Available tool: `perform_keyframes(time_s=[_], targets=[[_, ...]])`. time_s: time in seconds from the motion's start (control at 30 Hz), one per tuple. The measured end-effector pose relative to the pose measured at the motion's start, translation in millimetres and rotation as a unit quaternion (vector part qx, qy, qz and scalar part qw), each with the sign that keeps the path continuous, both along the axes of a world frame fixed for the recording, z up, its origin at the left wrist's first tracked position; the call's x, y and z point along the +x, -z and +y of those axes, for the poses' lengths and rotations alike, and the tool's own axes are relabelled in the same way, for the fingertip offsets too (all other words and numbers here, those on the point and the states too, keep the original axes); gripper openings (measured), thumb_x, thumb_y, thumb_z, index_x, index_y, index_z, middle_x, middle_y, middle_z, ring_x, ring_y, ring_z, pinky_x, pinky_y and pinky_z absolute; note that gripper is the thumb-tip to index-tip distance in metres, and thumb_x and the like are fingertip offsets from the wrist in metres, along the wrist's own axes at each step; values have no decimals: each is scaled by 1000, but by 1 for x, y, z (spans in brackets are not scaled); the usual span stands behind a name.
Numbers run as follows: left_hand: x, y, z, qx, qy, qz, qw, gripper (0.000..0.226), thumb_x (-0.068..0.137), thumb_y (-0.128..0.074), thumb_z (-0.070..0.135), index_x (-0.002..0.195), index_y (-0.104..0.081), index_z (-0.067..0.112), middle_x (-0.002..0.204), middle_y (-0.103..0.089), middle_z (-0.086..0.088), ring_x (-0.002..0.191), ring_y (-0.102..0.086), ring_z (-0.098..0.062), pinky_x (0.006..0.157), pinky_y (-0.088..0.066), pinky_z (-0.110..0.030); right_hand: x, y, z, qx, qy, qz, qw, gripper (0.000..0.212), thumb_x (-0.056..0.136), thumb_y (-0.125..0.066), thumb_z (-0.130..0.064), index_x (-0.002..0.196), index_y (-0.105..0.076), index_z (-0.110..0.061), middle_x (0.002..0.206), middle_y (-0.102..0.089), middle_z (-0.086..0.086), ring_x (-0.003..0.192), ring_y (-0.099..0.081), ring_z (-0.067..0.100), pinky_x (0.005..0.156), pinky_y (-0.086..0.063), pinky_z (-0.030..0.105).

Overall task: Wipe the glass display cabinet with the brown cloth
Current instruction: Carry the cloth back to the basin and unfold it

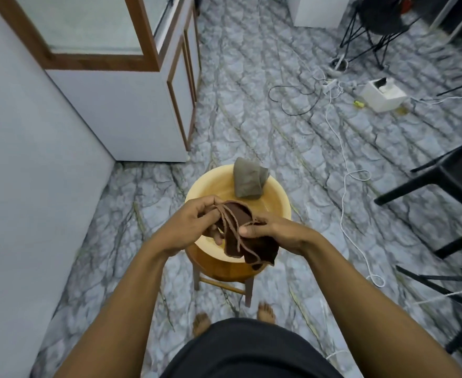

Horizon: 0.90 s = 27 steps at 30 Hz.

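Both hands hold the brown cloth point(242, 236) over a yellow basin point(276, 197). My left hand point(189, 225) grips its left part with fingers curled through the folds. My right hand point(273, 227) pinches the right part, and the cloth's lower end hangs down below it. The glass display cabinet point(131, 50) stands at the upper left, with brown wood frames around its glass panes and white lower panels. It is well apart from my hands.
The basin rests on a wooden stool point(224, 271) right in front of my bare feet. A grey cloth point(248, 178) hangs over the basin's far rim. White and black cables point(341, 159) trail across the patterned floor. Black chairs point(447, 173) stand at the right. A white wall point(20, 186) runs along the left.
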State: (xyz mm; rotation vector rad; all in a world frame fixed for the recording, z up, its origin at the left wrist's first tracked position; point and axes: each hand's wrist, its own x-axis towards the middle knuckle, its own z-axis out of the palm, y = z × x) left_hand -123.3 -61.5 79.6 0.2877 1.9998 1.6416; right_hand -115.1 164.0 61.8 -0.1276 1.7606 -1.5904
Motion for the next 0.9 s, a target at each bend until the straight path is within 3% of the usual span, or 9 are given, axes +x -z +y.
perform_keyframes(time_s=[0.1, 0.2, 0.27, 0.37, 0.43, 0.5, 0.6, 0.73, 0.9], targets=[[-7, 2, -4, 14, -11, -22, 1000, 23, 106, -40, 12, 104, -63, 15, 92, -76, -8, 88, -75, -31, 84, -62, -43, -6, 2, 9, -20, -24, -4, 1000, 31, 90, -69, -27, 116, -69, -11, 114, -72, 18, 99, -69, 35, 90, -55, 49], [-12, 10, -10, 38, -12, -74, 996, 22, 106, -40, 11, 103, -61, 13, 99, -75, -16, 94, -74, -31, 88, -61, -44, -13, 6, 16, -26, 6, -16, 1000, 62, 83, -73, -39, 128, -58, 0, 125, -61, 33, 111, -59, 54, 94, -50, 58], [-12, 15, -11, 76, -27, -107, 991, 22, 105, -44, 8, 97, -64, 16, 100, -74, -20, 94, -73, -33, 91, -60, -45, -18, 10, 18, -21, 24, -20, 999, 67, 78, -72, -41, 123, -57, 6, 120, -61, 34, 108, -60, 50, 92, -48, 52], [-13, 25, -10, 128, -53, -125, 982, 24, 101, -44, 3, 85, -61, 11, 88, -69, -18, 81, -70, -28, 84, -59, -36, -22, 9, 17, 14, 11, 11, 1000, 27, 81, -71, -28, 98, -63, -8, 95, -66, 14, 91, -62, 28, 82, -46, 39], [-13, 29, -10, 160, -61, -136, 976, 12, 91, -46, 9, 84, -55, 6, 80, -59, -20, 74, -61, -29, 76, -54, -35, -24, 6, 15, 36, -6, 38, 999, 12, 85, -74, -18, 88, -62, -17, 84, -68, 0, 81, -63, 16, 73, -46, 28], [-14, 32, -11, 182, -57, -152, 970, 22, 80, -52, 26, 86, -53, 4, 78, -52, -18, 72, -53, -27, 73, -49, -36, -26, 6, 12, 49, -6, 56, 997, 19, 86, -76, -9, 85, -60, -18, 80, -69, 0, 75, -64, 12, 70, -46, 25], [-14, 34, -7, 135, -47, -152, 978, 37, 78, -63, 43, 82, -54, 8, 77, -53, -12, 71, -55, -22, 72, -51, -33, -28, 6, 8, 65, -5, 88, 994, 28, 78, -84, -13, 79, -59, -25, 79, -65, 9, 73, -61, 18, 71, -46, 31], [-14, 36, -3, 65, -51, -97, 992, 22, 80, -70, 17, 93, -54, 12, 80, -58, -5, 67, -62, -12, 63, -54, -22, -26, 4, 7, 85, -14, 128, 988, 28, 72, -88, -24, 78, -63, -34, 83, -64, 5, 77, -59, 19, 71, -46, 35], [-9, 30, -14, 110, -28, -93, 989, 29, 89, -59, -6, 111, -55, 12, 92, -62, -13, 74, -69, -17, 62, -57, -23, -22, -4, 13, 74, -45, 93, 992, 13, 88, -75, -23, 93, -66, -16, 84, -70, 6, 76, -61, 12, 76, -48, 29]])
